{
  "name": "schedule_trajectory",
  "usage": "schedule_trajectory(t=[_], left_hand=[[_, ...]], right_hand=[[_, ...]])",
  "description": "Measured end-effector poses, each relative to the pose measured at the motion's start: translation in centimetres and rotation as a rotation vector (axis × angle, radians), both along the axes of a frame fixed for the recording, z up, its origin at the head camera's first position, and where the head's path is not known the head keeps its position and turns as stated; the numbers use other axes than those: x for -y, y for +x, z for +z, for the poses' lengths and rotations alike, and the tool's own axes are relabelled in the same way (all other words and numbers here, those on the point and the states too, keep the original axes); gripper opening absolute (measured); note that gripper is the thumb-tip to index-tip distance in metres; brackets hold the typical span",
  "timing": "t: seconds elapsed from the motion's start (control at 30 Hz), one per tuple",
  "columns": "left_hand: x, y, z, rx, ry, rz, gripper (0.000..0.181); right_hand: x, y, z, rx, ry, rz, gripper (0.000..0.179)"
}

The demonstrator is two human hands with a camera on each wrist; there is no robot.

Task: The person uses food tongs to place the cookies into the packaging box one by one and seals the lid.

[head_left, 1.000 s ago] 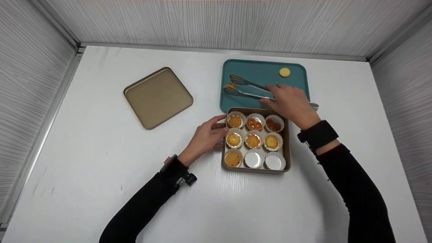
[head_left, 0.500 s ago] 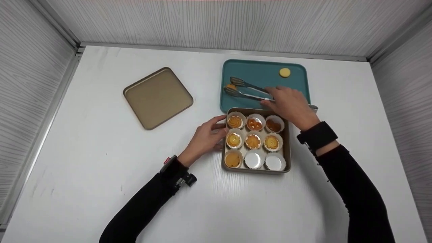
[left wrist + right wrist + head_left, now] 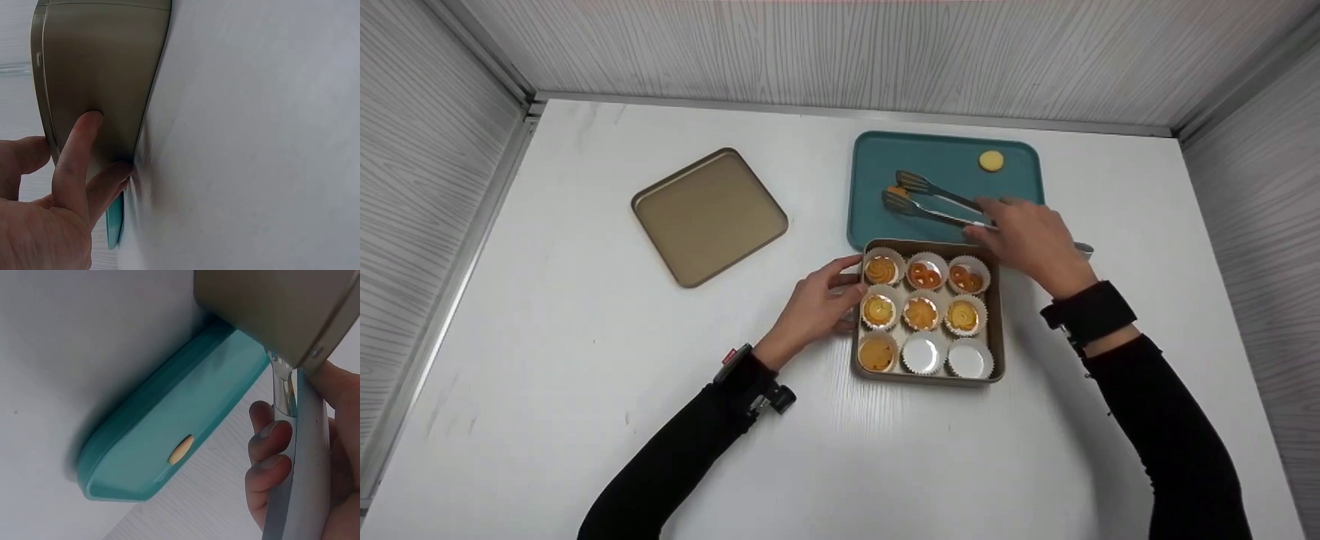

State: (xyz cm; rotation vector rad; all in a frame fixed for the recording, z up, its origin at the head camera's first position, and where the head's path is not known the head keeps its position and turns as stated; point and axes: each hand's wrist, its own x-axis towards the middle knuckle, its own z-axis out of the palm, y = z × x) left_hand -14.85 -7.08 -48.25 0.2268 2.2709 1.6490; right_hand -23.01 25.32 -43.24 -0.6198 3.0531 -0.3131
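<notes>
My right hand [image 3: 1031, 240] grips metal tongs [image 3: 941, 217] over the teal tray [image 3: 937, 154], thumb and fingers round the two arms. An orange-brown cookie [image 3: 898, 192] shows between the slotted tips, partly covered by them. The right wrist view shows the fingers curled on the pale tongs handle [image 3: 312, 461]. Fingertips of my left hand [image 3: 817, 300] press the left side of the square gold tin [image 3: 999, 330], their contact visible on its wall [image 3: 101, 62] in the left wrist view. Inside the tin are white paper cups, several with cookies; two front cups [image 3: 923, 354] hold none.
A round yellow cookie [image 3: 991, 160] lies at the tray's back right. The flat gold lid [image 3: 709, 217] rests on the white table [image 3: 585, 375], left of the tray. Grey wood-grain panels [image 3: 840, 56] stand behind and at both sides.
The right hand and the tongs have shifted to the right, and the orange-brown cookie at the tips has gone with them. The left hand and the tin stay in place.
</notes>
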Motion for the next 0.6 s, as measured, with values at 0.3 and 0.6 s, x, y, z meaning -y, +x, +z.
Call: schedule_trajectory(t=[0.3, 0.6], left_hand=[[0.0, 0.1, 0.1, 0.009, 0.023, -0.003, 0.054], [0.1, 0.0, 0.0, -0.002, 0.018, -0.007, 0.055]], right_hand=[[-2.1, 0.9, 0.1, -0.012, -0.012, -0.026, 0.047], [-2.5, 1.1, -0.4, -0.013, -0.043, -0.035, 0.048]])
